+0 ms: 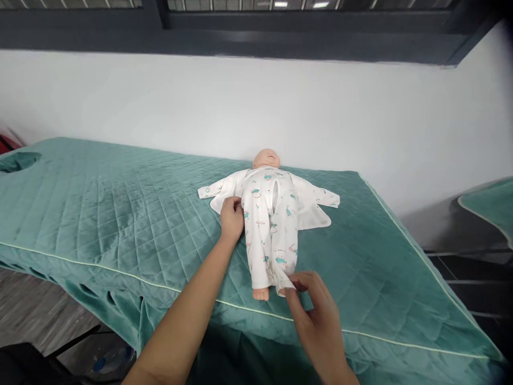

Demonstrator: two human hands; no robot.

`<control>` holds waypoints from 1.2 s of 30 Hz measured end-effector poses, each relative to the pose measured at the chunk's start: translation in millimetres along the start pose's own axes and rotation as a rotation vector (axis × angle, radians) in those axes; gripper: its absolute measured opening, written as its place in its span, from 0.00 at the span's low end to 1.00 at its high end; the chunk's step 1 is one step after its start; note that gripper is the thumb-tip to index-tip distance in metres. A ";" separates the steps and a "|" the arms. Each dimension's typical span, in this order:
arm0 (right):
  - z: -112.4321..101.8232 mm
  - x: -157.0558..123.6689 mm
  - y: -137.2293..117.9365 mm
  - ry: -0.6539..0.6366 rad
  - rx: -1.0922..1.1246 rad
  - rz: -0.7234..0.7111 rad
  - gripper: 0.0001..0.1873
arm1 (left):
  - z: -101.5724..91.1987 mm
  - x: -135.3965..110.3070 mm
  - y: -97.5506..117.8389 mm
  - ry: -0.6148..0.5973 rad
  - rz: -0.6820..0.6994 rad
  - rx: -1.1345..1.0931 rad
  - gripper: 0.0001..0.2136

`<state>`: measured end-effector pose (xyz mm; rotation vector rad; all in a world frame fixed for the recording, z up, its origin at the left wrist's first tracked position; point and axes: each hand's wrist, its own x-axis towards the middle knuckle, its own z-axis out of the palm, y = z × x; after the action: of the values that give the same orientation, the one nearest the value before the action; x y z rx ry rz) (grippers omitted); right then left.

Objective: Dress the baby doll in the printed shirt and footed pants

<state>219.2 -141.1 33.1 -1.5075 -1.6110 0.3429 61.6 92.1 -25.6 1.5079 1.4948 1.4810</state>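
Observation:
A baby doll (266,159) lies on its back on the bed, its head toward the wall. It wears white printed baby trousers (259,224) with a slit at the crotch, spread over the body. A white baby shirt (315,191) lies opened out beneath, its sleeves stretched to both sides. My left hand (232,219) is at the trousers' left edge near the hip, fingers curled against the fabric; the fingertips are partly hidden. Between thumb and fingers, my right hand (315,307) pinches the right trouser cuff by the doll's foot. The other bare foot (260,294) sticks out of its cuff.
A green quilted cover (132,214) with light piping spreads over the bed. Behind it rise a white wall (160,101) and a dark window frame (280,37). Another green cover (491,206) shows at right. A clear bottle (110,361) lies on the floor at lower left.

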 end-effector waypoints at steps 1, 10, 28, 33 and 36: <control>0.2 -4.5 4.3 0.008 0.000 0.007 0.02 | -0.5 -0.2 0.9 0.001 0.000 -0.004 0.12; 13.5 -37.6 41.6 0.046 -0.191 0.072 0.17 | -3.4 -0.6 7.7 0.009 0.041 0.010 0.12; 12.2 -23.1 22.5 -0.078 -0.028 0.297 0.16 | -0.2 -2.2 -7.8 0.035 -0.038 -0.183 0.11; 4.2 -27.5 19.8 -0.004 -0.035 0.246 0.13 | 1.0 -0.8 -9.5 0.039 -0.050 -0.207 0.11; -7.5 -32.1 16.6 0.083 -0.124 0.097 0.10 | 1.3 -0.4 -8.3 0.042 -0.048 -0.212 0.11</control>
<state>231.9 -169.1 12.7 -1.6754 -1.5207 0.2340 60.2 94.1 -33.7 1.3154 1.3400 1.5963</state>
